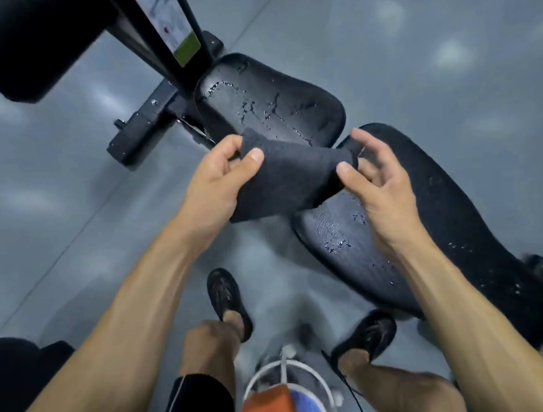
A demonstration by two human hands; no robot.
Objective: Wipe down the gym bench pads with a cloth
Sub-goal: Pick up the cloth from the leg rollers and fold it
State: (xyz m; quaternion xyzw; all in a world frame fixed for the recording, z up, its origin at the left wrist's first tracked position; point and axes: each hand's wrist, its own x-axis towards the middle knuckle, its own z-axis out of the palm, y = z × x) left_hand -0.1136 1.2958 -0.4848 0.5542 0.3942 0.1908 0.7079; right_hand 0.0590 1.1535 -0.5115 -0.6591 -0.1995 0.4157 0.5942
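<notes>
Fingers of both hands pinch dark cloth [289, 178] ends, above wet pads [272, 105].

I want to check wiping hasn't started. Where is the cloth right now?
In the head view's centre, the dark cloth is held up between the left hand and right hand, above the gap between the two wet bench pads.

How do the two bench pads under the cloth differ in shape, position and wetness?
The seat pad is short and rounded, lying farther from the person; the back pad is long and reaches near the feet. Droplets cluster mid-surface on the seat pad, while the back pad's are scattered along its length. The cloth overlaps both ends. Both pads are black, textured and wet.
</notes>
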